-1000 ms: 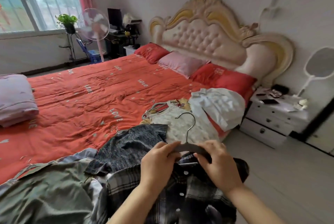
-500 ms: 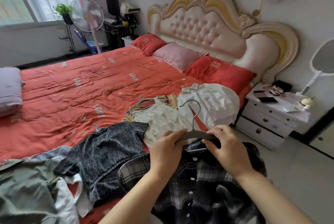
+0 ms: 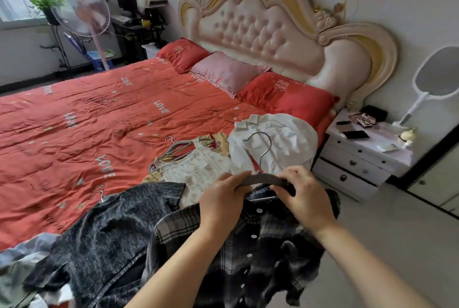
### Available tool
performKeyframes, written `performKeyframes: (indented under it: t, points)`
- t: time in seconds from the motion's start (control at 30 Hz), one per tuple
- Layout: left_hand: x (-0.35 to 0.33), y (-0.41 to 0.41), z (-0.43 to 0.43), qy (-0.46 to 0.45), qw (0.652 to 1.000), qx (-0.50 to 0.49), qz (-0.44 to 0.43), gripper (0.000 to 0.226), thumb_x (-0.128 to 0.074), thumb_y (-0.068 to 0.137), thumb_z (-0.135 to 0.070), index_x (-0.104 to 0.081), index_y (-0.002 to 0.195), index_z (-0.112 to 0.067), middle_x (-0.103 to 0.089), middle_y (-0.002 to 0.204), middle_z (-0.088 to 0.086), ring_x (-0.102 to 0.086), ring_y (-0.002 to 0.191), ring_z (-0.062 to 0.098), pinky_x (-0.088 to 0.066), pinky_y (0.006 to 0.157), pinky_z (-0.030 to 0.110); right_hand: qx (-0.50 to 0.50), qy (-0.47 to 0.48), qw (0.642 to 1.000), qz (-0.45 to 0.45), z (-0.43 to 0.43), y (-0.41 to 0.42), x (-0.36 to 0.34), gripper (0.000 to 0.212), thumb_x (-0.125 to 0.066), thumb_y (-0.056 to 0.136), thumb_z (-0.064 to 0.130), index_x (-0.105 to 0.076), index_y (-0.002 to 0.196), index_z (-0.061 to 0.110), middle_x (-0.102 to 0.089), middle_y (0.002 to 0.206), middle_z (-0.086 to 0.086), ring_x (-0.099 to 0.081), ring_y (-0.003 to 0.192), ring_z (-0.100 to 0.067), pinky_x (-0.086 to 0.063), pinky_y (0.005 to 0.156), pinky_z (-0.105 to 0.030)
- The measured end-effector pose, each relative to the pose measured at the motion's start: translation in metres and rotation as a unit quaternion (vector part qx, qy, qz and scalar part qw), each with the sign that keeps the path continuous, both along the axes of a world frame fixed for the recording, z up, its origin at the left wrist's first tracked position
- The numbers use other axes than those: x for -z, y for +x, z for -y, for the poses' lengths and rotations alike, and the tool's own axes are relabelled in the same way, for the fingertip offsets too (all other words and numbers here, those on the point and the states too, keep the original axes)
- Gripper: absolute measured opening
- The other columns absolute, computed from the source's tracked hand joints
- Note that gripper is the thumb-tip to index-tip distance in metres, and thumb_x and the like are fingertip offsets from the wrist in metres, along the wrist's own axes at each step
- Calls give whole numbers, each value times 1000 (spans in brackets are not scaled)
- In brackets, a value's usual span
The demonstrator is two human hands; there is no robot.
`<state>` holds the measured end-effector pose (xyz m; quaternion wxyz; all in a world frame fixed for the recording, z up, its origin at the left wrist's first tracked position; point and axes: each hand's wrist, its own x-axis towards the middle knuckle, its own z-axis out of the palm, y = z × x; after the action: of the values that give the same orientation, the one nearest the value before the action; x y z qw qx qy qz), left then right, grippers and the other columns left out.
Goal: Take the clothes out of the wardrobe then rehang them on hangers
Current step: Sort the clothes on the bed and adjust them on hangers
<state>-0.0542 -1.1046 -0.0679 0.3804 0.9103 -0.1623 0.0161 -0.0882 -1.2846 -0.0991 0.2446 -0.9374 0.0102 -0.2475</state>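
Bedspread (image 3: 99,121) printed "LOVE" spreads left, a dark knit top (image 3: 106,233) lying on it. My left grip (image 3: 221,201) and right grip (image 3: 305,198) both clasp 1 grey hanger (image 3: 260,178) over the plaid shirt (image 3: 260,258). A white shirt (image 3: 285,141) lies behind, with a nightstand (image 3: 360,158) to the right.

My two bare forearms reach forward and angle in towards each other. My left hand (image 3: 221,202) lies back-up, its thumb and fingers curled round one end of a slim grey hanger with a silver wire hook (image 3: 260,179). My right hand (image 3: 306,197), knuckles up, grips the other end with bent fingers. The hands are near each other, not touching.
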Motion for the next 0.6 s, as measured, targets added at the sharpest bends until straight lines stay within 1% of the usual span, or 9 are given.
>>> performKeyframes:
  t: [0.07, 0.2, 0.27, 0.33, 0.4, 0.53, 0.6]
  points:
    - [-1, 19, 14, -9, 1000, 14, 1, 32, -57, 92, -29, -58, 123, -37, -61, 108, -12, -56, 95, 10, -43, 71, 23, 16, 1, 1000, -4, 13, 15, -2, 20, -74, 78, 25, -68, 92, 12, -59, 95, 0, -60, 82, -18, -48, 60, -28]
    - [-2, 54, 49, -27, 999, 32, 15, 32, -60, 89, -28, -62, 120, -34, -63, 106, -11, -57, 94, 10, -40, 71, 21, 47, 7, 999, -8, 45, 39, -7, 20, -74, 78, 24, -69, 93, 12, -59, 97, 1, -55, 83, -11, -36, 58, -15]
    - [-1, 72, 73, -30, 998, 44, 14, 32, -61, 89, -27, -62, 120, -34, -63, 105, -12, -57, 93, 10, -39, 70, 20, 60, 12, 998, -8, 67, 52, -9, 19, -74, 78, 24, -69, 93, 14, -58, 97, 3, -53, 83, -8, -34, 60, -10]
    - [0, 90, 101, -34, 998, 50, 18, 32, -61, 89, -27, -62, 120, -33, -63, 105, -12, -57, 93, 9, -38, 70, 18, 68, 18, 998, -9, 95, 68, -10, 19, -74, 78, 24, -69, 93, 14, -58, 97, 3, -56, 84, -11, -39, 62, -15]
    - [3, 108, 132, -37, 998, 54, 8, 33, -60, 90, -26, -61, 122, -33, -62, 105, -13, -55, 94, 9, -39, 72, 21, 72, 19, 997, -11, 125, 86, -7, 19, -74, 78, 24, -70, 93, 13, -59, 97, 2, -59, 83, -14, -44, 64, -22]
    - [12, 149, 204, -41, 999, 36, 0, 33, -60, 90, -26, -60, 122, -34, -62, 104, -12, -55, 96, 10, -42, 75, 23, 64, 19, 998, -16, 199, 132, 3, 20, -75, 77, 25, -70, 93, 13, -58, 98, 3, -59, 86, -14, -39, 64, -21]
    - [14, 169, 243, -43, 999, 25, -9, 33, -60, 90, -27, -60, 122, -35, -59, 100, -15, -55, 95, 9, -41, 73, 23, 61, 12, 998, -22, 238, 156, 3, 21, -75, 77, 25, -70, 94, 13, -58, 98, 3, -58, 87, -14, -37, 64, -19]
